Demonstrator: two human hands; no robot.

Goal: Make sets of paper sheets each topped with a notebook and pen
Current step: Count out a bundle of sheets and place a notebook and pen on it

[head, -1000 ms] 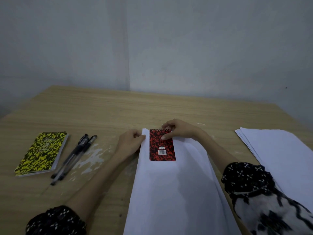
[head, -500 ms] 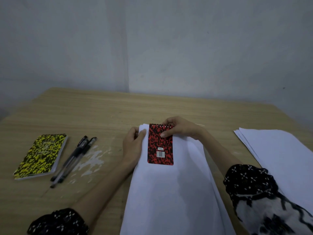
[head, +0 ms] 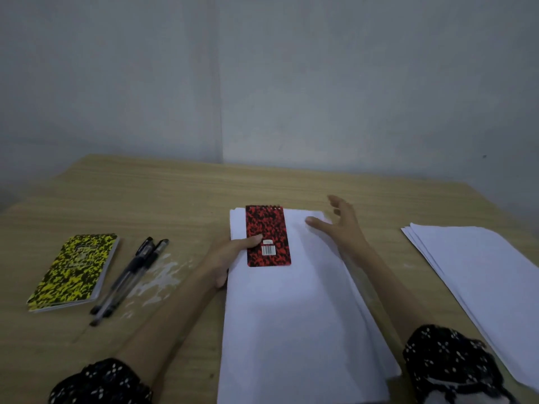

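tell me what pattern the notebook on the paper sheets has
Red and black mottled cover on the spiral notebook, clearest in the head view.

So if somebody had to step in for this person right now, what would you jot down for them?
Left hand: thumb pressing the red notebook, which lies on the middle paper stack.
Right hand: open, empty, above the stack's far right corner.
Done: paper plus notebook.
Left: take one of the two pens lying by the yellow notebook and put it on top. Then build a set from the right paper pile.
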